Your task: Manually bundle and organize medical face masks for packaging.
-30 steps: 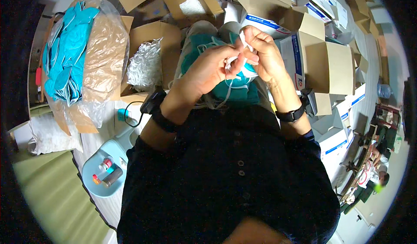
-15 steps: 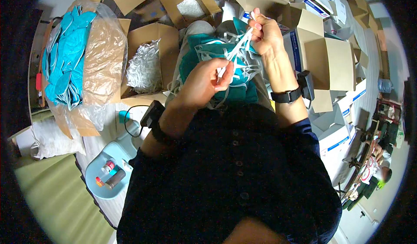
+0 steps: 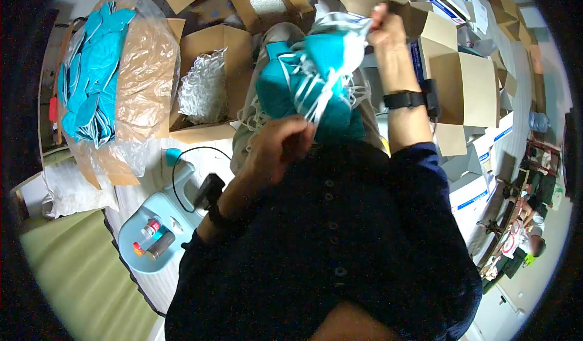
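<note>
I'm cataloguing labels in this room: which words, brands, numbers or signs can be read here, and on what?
None that I can quote with confidence.
White carton, lower right: pale marks on a blue band, too small.
White carton, upper right: blue band, too small.
Bottle: red label, too small.
Teal pieces on the lap: no print visible.

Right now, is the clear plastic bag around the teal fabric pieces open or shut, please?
Open: the clear plastic bag is spread aside, leaving the teal fabric pieces exposed.

Head-worn fisheye view, downward.
</note>
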Available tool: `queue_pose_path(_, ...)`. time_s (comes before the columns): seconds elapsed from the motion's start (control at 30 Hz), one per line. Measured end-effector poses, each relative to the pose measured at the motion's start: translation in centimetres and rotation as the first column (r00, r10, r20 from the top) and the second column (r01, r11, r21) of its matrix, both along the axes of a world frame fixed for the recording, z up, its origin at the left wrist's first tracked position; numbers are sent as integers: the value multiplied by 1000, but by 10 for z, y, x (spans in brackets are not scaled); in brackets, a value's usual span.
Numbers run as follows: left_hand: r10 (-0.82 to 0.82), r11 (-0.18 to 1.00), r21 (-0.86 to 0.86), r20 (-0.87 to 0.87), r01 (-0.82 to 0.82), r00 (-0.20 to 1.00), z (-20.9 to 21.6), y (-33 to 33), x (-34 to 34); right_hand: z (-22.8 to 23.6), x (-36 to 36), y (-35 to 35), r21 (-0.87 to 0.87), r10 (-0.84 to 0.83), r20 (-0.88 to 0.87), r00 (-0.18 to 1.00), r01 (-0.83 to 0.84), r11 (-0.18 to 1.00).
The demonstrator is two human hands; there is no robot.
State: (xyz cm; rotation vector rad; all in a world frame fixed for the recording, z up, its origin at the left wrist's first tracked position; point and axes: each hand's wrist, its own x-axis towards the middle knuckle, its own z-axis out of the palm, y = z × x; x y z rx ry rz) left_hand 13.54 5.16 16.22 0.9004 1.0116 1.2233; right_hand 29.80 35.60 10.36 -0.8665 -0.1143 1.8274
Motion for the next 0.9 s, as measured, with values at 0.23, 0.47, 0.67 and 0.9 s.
queue_pose_path(0.23, -168, 973, -42, 549, 228, 819, -35, 26, -14, 66, -32, -63, 292, 372, 200, 906, -417, 861)
queue_pose_path(0.47, 111, 936, -339, 540, 95, 834, -6, 50, -10, 92, -41, -110, 401, 515, 310, 799, -601, 691)
queue_pose_path(0.67, 92, 944, -295, 660, 145, 746, -14, 52, -13, 94, -33, -116, 443, 515, 240, 823, -565, 696)
queue_pose_path(0.9, 150, 941, -332, 590, 69, 793, -36, 51, -15, 106, -15, -120, 460, 600, -3, 800, -531, 711)
